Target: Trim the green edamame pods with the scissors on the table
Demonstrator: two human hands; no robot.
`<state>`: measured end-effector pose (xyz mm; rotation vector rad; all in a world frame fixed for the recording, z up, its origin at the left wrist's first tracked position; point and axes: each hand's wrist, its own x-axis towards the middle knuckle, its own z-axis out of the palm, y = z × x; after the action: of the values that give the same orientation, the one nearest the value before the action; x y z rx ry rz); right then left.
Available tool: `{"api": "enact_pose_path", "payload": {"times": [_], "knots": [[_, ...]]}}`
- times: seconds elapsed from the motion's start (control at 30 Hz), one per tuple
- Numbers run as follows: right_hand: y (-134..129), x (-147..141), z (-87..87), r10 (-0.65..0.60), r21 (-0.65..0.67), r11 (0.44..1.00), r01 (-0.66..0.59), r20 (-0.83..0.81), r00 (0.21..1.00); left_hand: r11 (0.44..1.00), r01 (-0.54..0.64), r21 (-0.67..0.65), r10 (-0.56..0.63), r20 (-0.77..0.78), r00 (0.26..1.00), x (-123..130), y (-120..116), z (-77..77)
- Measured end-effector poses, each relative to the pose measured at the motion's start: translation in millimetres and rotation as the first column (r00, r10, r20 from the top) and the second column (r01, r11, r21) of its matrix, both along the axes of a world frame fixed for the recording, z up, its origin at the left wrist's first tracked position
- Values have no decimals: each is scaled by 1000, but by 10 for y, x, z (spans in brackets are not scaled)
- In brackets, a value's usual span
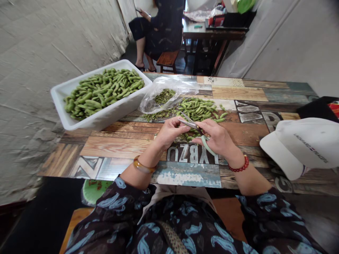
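Note:
My right hand (215,135) grips a pair of scissors (205,143) with pale green handles; its blades are parted and point up and left toward my left hand. The fingers of my left hand (173,131) are pinched together beside the blade tips. What they hold, likely small, is hidden by the fingers. Just beyond both hands lies a loose pile of green edamame pods (197,108). Trimmed bits (160,114) are scattered to its left. A clear plastic bag (150,100) with more green trimmings in it lies open behind them.
A white plastic tub (106,121) heaped with edamame pods (106,90) stands at the table's left. On the right lie a white cap (304,144) and a black item (317,109). Behind the patterned table (119,143), a person (166,28) sits near another table (196,31).

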<state>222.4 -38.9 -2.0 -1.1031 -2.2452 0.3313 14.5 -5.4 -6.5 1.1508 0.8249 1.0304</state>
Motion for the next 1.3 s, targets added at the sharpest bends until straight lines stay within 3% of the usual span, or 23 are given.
{"api": "enact_pose_path", "payload": {"times": [0.27, 0.5, 0.77, 1.07, 1.3], "knots": [[17, 0, -62, 4, -9, 1000, -4, -13, 1000, 1000, -29, -2, 29, 6, 1000, 9, -9, 22], [100, 60, -140, -140, 57, 988, 145, -82, 987, 980, 22, -199, 18, 200, 980, -27, 21, 62], [70, 15, -130, -17, 39, 999, 19, -51, 999, 960, 44, -278, 49, 321, 946, -51, 44, 53], [48, -51, -129, 13, 57, 998, -9, -74, 997, 958, 130, -255, -60, 263, 963, 40, -5, -12], [41, -48, -112, -20, 78, 997, 23, -40, 999, 965, 137, -224, -83, 235, 969, 37, -34, 34]]}}
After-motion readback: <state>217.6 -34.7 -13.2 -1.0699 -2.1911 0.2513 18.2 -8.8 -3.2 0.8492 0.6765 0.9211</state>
